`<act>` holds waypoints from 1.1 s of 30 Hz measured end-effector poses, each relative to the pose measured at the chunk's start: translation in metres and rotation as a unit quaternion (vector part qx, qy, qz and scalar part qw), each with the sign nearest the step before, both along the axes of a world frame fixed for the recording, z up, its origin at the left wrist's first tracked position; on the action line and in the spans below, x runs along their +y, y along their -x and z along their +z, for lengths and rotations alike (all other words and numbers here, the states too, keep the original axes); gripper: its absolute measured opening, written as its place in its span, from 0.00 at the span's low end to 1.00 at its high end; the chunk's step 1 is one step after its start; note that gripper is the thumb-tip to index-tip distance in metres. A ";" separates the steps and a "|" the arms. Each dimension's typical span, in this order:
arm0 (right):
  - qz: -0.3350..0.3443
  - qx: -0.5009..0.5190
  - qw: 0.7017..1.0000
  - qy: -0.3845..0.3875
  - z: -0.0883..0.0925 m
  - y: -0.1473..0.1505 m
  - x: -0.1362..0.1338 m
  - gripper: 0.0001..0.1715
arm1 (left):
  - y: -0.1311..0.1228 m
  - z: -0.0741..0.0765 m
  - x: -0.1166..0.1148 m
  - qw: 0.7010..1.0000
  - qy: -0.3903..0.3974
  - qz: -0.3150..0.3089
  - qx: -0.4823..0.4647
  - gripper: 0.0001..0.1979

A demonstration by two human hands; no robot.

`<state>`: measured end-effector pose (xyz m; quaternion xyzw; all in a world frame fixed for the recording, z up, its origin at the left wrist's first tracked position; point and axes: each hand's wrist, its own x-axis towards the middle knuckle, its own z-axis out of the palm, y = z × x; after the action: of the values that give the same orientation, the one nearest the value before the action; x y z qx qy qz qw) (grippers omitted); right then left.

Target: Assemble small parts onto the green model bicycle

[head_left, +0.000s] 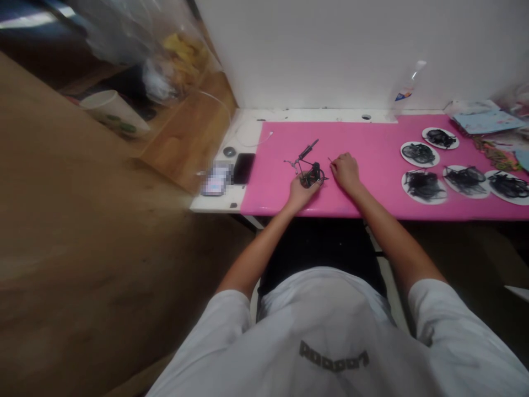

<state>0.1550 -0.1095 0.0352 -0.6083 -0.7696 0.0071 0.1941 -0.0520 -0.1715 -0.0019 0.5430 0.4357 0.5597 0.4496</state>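
A small black model bicycle (305,162) is tilted over the pink mat (281,140), its front wheel pointing up and to the right. My left hand (303,192) is closed around its rear wheel end near the front of the mat. Just right of the bicycle, my right hand (345,170) pinches a thin, dark, small piece (330,160) between its fingertips; its kind is too small to make out. The right hand rests close to the mat, apart from the bicycle.
White plates (418,165) with several piles of black parts stand at the right. Beyond them lie a light blue packet (487,122) and coloured strands. On the left are a phone (216,179), a black flat object (244,169) and a white cable (248,145). A clear bottle (409,82) stands by the wall.
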 end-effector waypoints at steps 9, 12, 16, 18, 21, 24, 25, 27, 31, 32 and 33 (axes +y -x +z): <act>-0.059 0.017 0.998 -0.019 0.002 -0.006 -0.028 0.19 | -0.001 0.006 -0.004 1.000 0.001 0.009 0.002 0.17; -0.058 0.030 0.998 -0.018 0.000 -0.009 -0.031 0.17 | -0.001 0.006 -0.005 1.000 -0.004 0.007 -0.002 0.16; -0.021 0.147 0.988 -0.033 -0.006 -0.015 -0.049 0.12 | -0.001 0.005 -0.004 1.000 -0.003 0.006 0.004 0.15; -0.013 0.246 0.968 -0.043 -0.008 -0.015 -0.062 0.13 | -0.001 0.005 -0.003 1.000 0.001 0.005 0.009 0.16; 0.011 0.341 0.938 -0.067 -0.009 -0.011 -0.080 0.16 | -0.001 0.006 -0.004 1.000 -0.002 0.004 0.010 0.15; 0.070 0.342 0.931 -0.103 -0.006 -0.006 -0.090 0.15 | 0.000 0.006 -0.004 1.000 -0.010 0.004 0.010 0.15; 0.087 0.334 0.931 -0.118 -0.006 -0.005 -0.092 0.14 | 0.000 0.006 -0.004 1.000 -0.010 0.006 0.012 0.15; 0.100 0.322 0.929 -0.152 -0.005 -0.004 -0.095 0.12 | 0.001 0.004 -0.004 1.000 -0.009 0.010 0.016 0.15; 0.110 0.312 0.923 -0.194 -0.008 -0.005 -0.098 0.10 | 0.001 0.000 -0.002 1.000 -0.003 0.013 0.019 0.17; 0.124 0.307 0.923 -0.195 -0.010 -0.006 -0.098 0.10 | 0.001 -0.001 -0.002 1.000 -0.005 0.017 0.023 0.16; 0.142 0.301 0.923 -0.194 -0.011 -0.006 -0.098 0.11 | 0.001 -0.001 -0.002 0.999 -0.008 0.024 0.029 0.16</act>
<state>0.1613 -0.2074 0.0238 -0.4121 -0.7394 0.0685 0.5280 -0.0530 -0.1730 -0.0029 0.5518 0.4568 0.5577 0.4193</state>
